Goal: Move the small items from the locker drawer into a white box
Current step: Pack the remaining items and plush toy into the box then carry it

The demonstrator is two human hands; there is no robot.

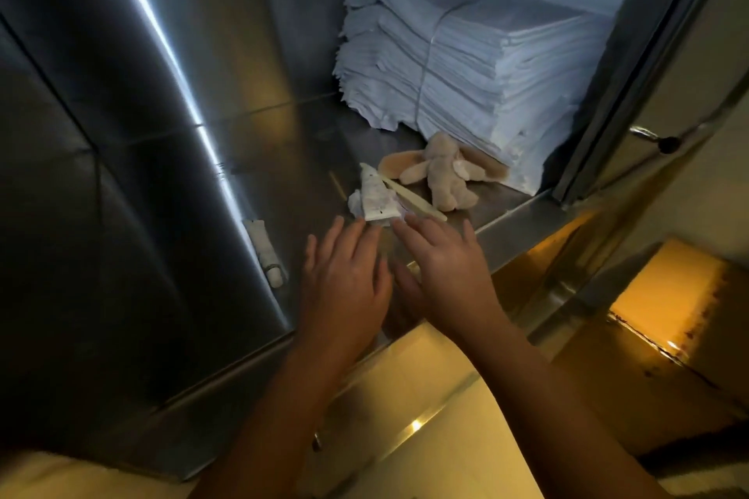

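Your left hand (pixel 344 280) and right hand (pixel 446 263) hover flat in the head view, fingers straight, holding nothing. At your fingertips, the crumpled paper (pixel 375 198) should be light and flimsy, so pinch its middle. Just beyond, the plush toy (pixel 444 174) looks soft; grab its body.

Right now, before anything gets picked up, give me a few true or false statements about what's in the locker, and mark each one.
1. The left grip and the right grip are both open and hold nothing. True.
2. The toy lies in the left grip. False: it lies on the metal floor, in front of the cloth stack.
3. A string is tied round the cloth stack. True.
4. The paper lies to the right of the toy. False: it lies to the left of it, just beyond the fingertips.
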